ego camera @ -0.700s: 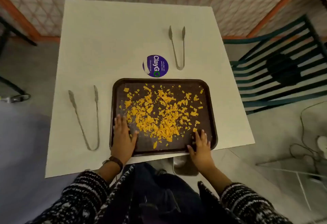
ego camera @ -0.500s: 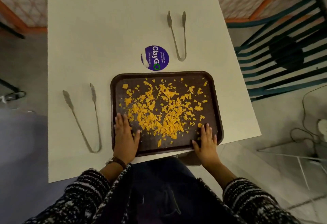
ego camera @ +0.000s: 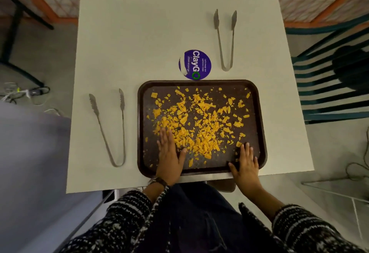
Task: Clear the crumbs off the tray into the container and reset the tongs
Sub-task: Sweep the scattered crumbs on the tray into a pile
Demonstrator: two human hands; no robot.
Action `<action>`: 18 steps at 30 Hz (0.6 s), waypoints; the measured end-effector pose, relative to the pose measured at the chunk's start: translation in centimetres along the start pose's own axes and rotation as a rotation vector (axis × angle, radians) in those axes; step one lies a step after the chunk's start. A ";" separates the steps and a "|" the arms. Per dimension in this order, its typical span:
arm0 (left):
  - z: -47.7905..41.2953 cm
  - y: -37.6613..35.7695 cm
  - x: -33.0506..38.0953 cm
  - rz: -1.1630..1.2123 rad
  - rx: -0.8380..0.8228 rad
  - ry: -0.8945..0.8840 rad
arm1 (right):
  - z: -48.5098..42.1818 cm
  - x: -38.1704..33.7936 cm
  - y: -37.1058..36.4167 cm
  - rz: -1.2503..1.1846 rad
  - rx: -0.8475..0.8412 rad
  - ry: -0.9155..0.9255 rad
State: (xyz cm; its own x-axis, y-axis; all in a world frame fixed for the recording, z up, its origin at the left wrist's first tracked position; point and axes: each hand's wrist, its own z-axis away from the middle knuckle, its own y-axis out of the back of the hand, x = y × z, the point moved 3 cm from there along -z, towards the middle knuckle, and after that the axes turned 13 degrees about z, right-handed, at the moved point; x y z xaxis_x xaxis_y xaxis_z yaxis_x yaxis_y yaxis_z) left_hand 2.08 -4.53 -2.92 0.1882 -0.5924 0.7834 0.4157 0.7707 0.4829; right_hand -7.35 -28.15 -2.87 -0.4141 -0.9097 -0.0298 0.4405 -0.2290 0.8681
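1. nearest the camera, at the bottom centre of the frame, a grey container shows only as a sliver under the near edge of the white surface, between the person's two arms.
2. the left hand lies flat on the lower left of the brown tray, fingers together and outstretched, holding nothing. the right hand lies flat at the tray's lower right corner, fingers slightly spread, also empty.
3. the step in hand looks like the sweep: orange crumbs cover most of the tray floor, so clearing has barely begun. the next move likely calls for raking the crumbs toward the near rim and over it into the container.
4. the tray's long axis runs left to right across the frame.
5. left of the tray, the near tongs lie long axis near to far, hinge toward the person, tips pointing away.
6. at the upper right, the far tongs lie the same way, beside a purple sticker.
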 end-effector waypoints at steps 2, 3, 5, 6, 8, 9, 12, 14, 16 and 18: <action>0.3 -0.6 1.0 0.089 -0.056 -0.057 | -0.1 0.0 0.0 -0.006 0.009 -0.007; 0.5 -0.5 1.3 0.109 -0.064 -0.083 | -0.1 0.0 -0.1 -0.009 0.010 -0.008; 0.5 0.2 1.1 0.132 -0.029 -0.091 | -0.1 -0.1 -0.1 -0.019 0.011 -0.010; 0.6 0.8 0.7 0.138 0.010 -0.059 | -0.2 -0.1 -0.1 -0.023 0.015 -0.012; 0.5 2.1 -0.4 0.100 0.119 0.016 | -0.2 -0.2 -0.1 -0.012 0.022 -0.019; 0.5 2.5 -0.8 0.076 0.164 0.056 | -0.2 -0.2 -0.1 -0.002 0.026 -0.022; 0.6 3.0 -1.1 0.078 0.199 0.169 | -0.1 -0.3 -0.4 0.004 0.025 -0.026; 0.7 3.0 -1.0 0.057 0.210 0.184 | 0.1 -0.3 -0.5 -0.006 0.026 -0.022; 0.6 2.9 -0.9 -0.001 0.220 0.176 | 0.1 -0.3 -0.5 -0.014 0.024 -0.022; 0.6 2.6 -0.8 -0.050 0.212 0.183 | 0.1 -0.3 -0.5 -0.024 0.029 -0.024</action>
State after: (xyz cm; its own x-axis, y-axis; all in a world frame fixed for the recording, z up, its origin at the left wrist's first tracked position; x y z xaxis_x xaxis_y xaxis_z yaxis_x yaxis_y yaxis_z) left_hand 2.46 -1.86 -2.06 0.3380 -0.6487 0.6819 0.2364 0.7598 0.6056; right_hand -7.51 -27.71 -3.21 -0.4437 -0.8953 -0.0395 0.4071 -0.2407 0.8811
